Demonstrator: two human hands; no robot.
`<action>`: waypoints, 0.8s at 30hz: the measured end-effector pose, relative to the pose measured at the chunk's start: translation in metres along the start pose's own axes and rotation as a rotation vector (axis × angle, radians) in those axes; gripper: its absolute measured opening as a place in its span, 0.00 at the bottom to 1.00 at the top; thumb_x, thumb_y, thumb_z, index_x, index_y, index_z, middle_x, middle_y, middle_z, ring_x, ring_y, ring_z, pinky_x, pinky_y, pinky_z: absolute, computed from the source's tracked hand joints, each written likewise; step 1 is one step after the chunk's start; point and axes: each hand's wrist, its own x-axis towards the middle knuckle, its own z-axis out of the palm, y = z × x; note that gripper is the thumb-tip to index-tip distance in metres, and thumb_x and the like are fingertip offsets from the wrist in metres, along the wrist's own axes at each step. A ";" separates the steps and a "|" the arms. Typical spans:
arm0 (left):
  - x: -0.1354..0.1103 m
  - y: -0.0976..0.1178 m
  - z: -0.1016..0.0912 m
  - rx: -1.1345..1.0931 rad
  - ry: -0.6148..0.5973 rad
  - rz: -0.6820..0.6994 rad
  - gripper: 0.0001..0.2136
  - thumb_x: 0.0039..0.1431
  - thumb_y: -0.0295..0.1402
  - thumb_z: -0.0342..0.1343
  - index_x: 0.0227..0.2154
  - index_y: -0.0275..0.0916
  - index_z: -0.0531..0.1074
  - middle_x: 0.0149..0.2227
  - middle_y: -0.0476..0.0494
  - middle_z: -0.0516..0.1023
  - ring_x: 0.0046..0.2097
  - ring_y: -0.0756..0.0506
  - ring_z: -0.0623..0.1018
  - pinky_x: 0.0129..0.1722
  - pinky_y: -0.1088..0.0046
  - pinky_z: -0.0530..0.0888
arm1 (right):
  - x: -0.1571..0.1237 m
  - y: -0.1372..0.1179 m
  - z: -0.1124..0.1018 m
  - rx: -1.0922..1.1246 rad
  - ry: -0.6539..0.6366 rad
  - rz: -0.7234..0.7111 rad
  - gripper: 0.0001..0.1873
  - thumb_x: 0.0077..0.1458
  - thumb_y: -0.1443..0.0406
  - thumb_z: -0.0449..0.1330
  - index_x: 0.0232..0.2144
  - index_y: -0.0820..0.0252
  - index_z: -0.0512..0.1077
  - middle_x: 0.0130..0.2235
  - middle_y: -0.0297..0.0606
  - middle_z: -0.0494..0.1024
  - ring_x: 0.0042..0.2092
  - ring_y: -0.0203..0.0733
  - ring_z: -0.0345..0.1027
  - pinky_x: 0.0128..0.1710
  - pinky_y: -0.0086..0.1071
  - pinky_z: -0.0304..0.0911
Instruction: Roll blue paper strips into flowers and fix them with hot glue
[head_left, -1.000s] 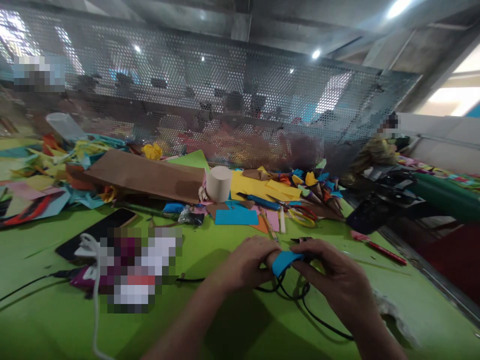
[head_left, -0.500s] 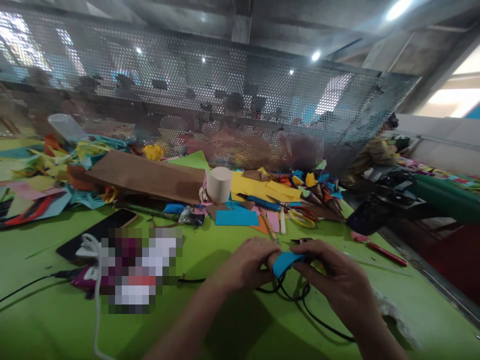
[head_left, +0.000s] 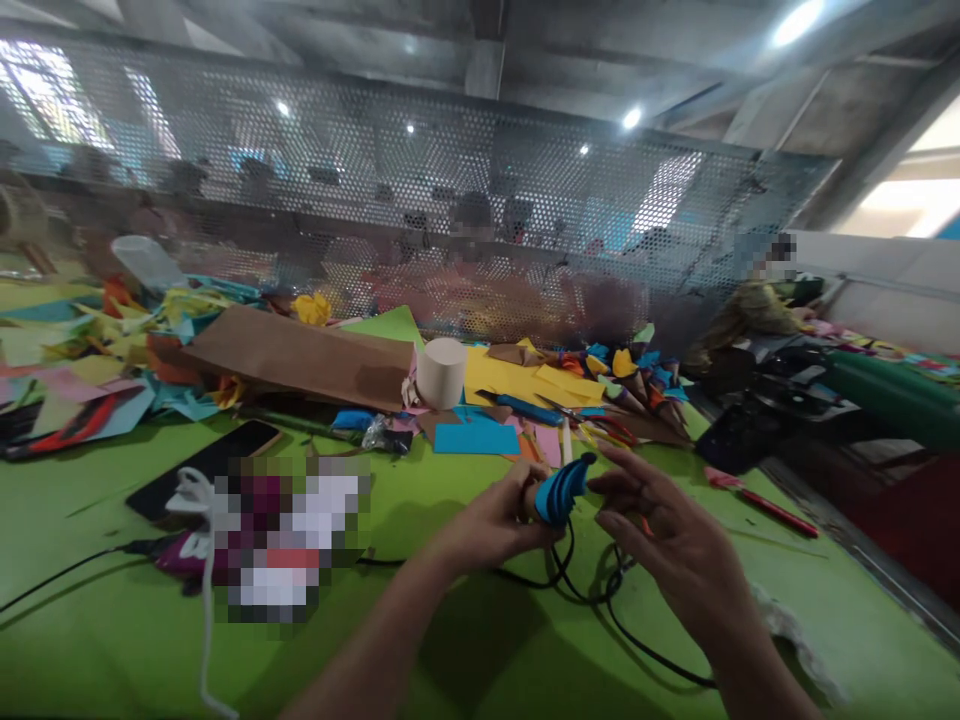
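My left hand (head_left: 487, 525) is closed around a small piece of blue paper (head_left: 559, 495), which is rolled or folded and shows dark curved lines, with a dark tip at its upper right. Just to the right of it hovers my right hand (head_left: 667, 535), its fingers apart and nothing visible in them. Below both hands a black cable (head_left: 574, 590) loops over the green tabletop (head_left: 397, 640). Beyond them lies a flat blue paper rectangle (head_left: 476, 438).
A cream cylinder (head_left: 441, 375) stands behind the blue rectangle. Scissors (head_left: 611, 432) and a blue-handled tool (head_left: 529, 408) lie among paper scraps. To the left are a phone (head_left: 202, 470) and a white cord (head_left: 206, 620); a red pen (head_left: 776, 512) lies right. Perforated metal panel (head_left: 420, 200) behind.
My right hand has let go of the blue paper and drawn slightly right, its fingers opening. The paper, held in my left hand, now points up and shows dark curved lines.
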 end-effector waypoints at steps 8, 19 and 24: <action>0.003 -0.007 -0.002 -0.307 0.072 -0.082 0.25 0.46 0.45 0.67 0.45 0.41 0.67 0.42 0.47 0.71 0.47 0.46 0.68 0.50 0.68 0.66 | 0.003 0.028 0.001 0.003 0.089 0.045 0.23 0.57 0.56 0.62 0.53 0.57 0.70 0.39 0.41 0.80 0.38 0.40 0.75 0.37 0.33 0.73; 0.004 -0.009 -0.014 -0.278 0.228 -0.049 0.26 0.48 0.52 0.65 0.40 0.41 0.64 0.30 0.54 0.66 0.28 0.54 0.61 0.29 0.76 0.60 | -0.001 0.070 0.004 0.001 0.166 0.034 0.19 0.57 0.56 0.62 0.48 0.58 0.73 0.38 0.42 0.80 0.39 0.42 0.76 0.37 0.32 0.74; 0.004 -0.009 -0.018 -0.294 0.280 0.004 0.24 0.48 0.52 0.65 0.38 0.40 0.66 0.33 0.50 0.71 0.32 0.53 0.68 0.36 0.73 0.66 | -0.004 0.075 0.005 -0.097 0.140 0.004 0.19 0.59 0.57 0.60 0.50 0.59 0.71 0.40 0.41 0.79 0.40 0.42 0.75 0.39 0.35 0.73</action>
